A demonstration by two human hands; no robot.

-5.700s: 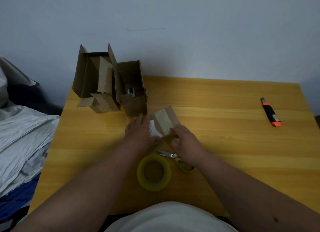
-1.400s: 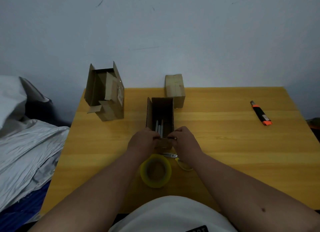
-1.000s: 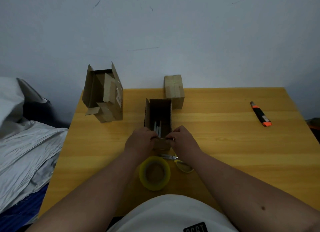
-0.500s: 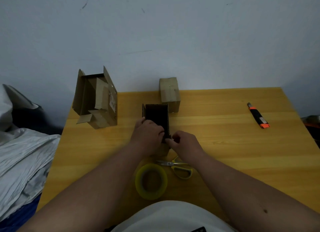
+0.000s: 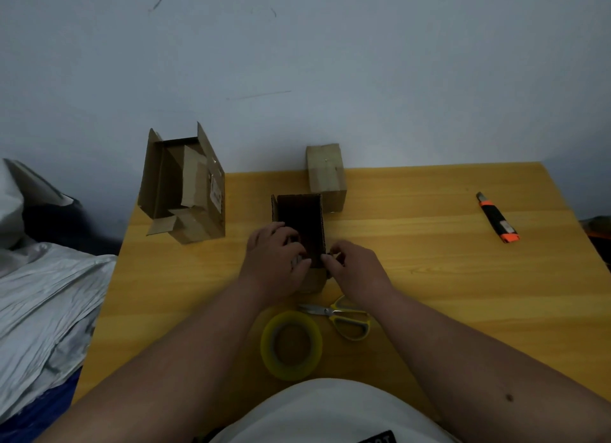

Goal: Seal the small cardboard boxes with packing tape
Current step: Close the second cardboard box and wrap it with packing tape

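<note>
A small open cardboard box (image 5: 302,222) stands on the wooden table (image 5: 429,277) in front of me, its dark inside facing up. My left hand (image 5: 276,260) grips its left near corner, with fingers curled over the rim. My right hand (image 5: 355,267) pinches the right near edge of the same box. A closed small cardboard box (image 5: 325,176) stands behind it by the wall. A roll of yellowish packing tape (image 5: 291,345) lies flat near my body. Yellow-handled scissors (image 5: 342,315) lie just right of the roll.
A larger open cardboard box (image 5: 185,184) with flaps up stands at the table's back left corner. An orange and black utility knife (image 5: 497,221) lies at the far right. Grey plastic sheeting (image 5: 39,297) is piled left of the table. A wall runs behind.
The taped box now stands at the back by the wall. The open box with pens was pulled in front of me. Both hands shifted onto its near rim.
</note>
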